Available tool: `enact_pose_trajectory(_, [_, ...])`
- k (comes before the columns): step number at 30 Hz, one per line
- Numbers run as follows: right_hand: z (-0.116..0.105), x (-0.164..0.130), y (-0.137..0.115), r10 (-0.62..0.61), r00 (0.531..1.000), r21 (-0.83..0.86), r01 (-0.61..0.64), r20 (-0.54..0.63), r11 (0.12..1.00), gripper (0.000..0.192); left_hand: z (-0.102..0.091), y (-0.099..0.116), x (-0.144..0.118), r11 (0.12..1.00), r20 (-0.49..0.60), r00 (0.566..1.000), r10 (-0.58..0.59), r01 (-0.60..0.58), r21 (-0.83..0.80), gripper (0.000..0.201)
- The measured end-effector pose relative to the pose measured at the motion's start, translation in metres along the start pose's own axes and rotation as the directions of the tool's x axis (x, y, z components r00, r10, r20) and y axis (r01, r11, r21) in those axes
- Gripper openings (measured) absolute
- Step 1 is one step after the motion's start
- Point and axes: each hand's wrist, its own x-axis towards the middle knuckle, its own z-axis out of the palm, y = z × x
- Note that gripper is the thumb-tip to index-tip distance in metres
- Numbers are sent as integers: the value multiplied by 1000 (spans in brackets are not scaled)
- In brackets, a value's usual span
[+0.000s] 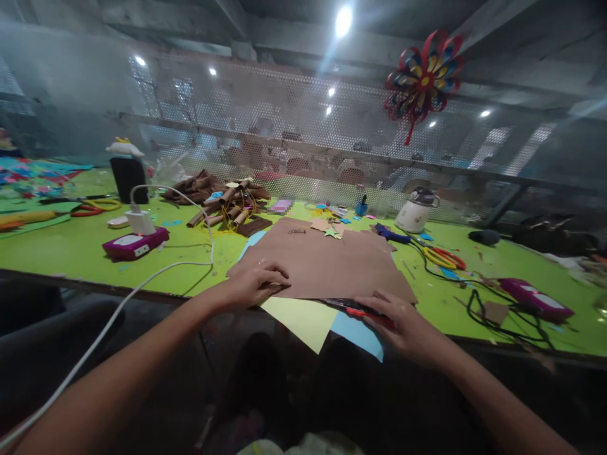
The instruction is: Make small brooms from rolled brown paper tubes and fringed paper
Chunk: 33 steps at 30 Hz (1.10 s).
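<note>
At the near edge of the desk (71,253) lies the brown sheet (327,262), whole and uncut; the left hand (253,282) presses flat on its corner, grasping nothing; the right hand (398,319) closes on red-handled scissors (360,309) beside yellow paper (301,319) and blue paper (358,333).

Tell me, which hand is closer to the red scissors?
Right. The right hand rests on the red scissors at the brown paper's near edge; the left hand presses the paper's other corner, apart from them.

brown paper sheet (332,265), lime green table (71,253), yellow sheet (303,319), blue sheet (358,332), red-handled scissors (367,311), magenta box (135,243)
</note>
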Motion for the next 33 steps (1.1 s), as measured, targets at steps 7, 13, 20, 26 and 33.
enact_pose_trajectory(7, [10,16,-19,-36,999,8,36,18,999,36,-2,1,-1,1000,9,1000,-12,12,-18,30])
enact_pose_trajectory(13, [22,24,-25,-86,996,21,87,-21,996,32,0,2,0,999,-6,999,-33,32,-36,29])
enact_pose_trajectory(20, [30,34,-32,-103,994,30,104,-22,994,33,3,0,-1,995,-37,998,-57,54,-85,31])
enact_pose_trajectory(26, [35,43,-45,-124,992,15,124,-24,992,32,3,1,-3,993,-73,996,-55,47,-106,28])
enact_pose_trajectory(33, [42,52,-60,-103,994,-19,102,-22,995,32,3,1,-1,990,-43,997,-64,58,-127,29])
